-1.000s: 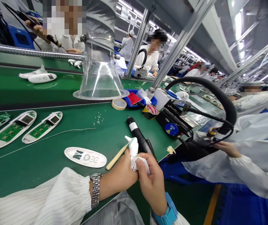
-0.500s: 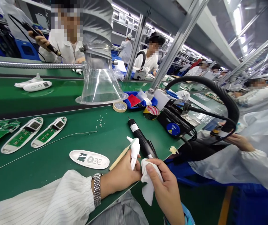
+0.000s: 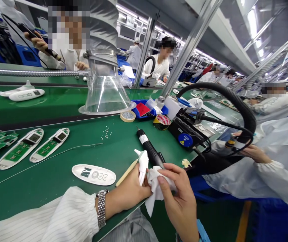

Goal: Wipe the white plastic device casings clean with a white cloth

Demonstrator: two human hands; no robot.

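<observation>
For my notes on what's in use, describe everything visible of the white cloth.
The white cloth looks thin and soft, like fabric or tissue. It is crumpled and pinched in the right hand, one loose corner hanging downward near the edge of the table. In view it sits just below the screwdriver; whether it touches the left hand is unclear.

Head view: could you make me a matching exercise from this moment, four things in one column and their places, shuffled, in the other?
Things
1. white cloth
2. black electric screwdriver
3. metal watch
4. white part with a pointed tip

Places
A. around the left wrist
B. held in the left hand
C. pinched by the right hand
D. lying on the green table

Right pairs: 1-C, 2-D, 3-A, 4-B
</observation>
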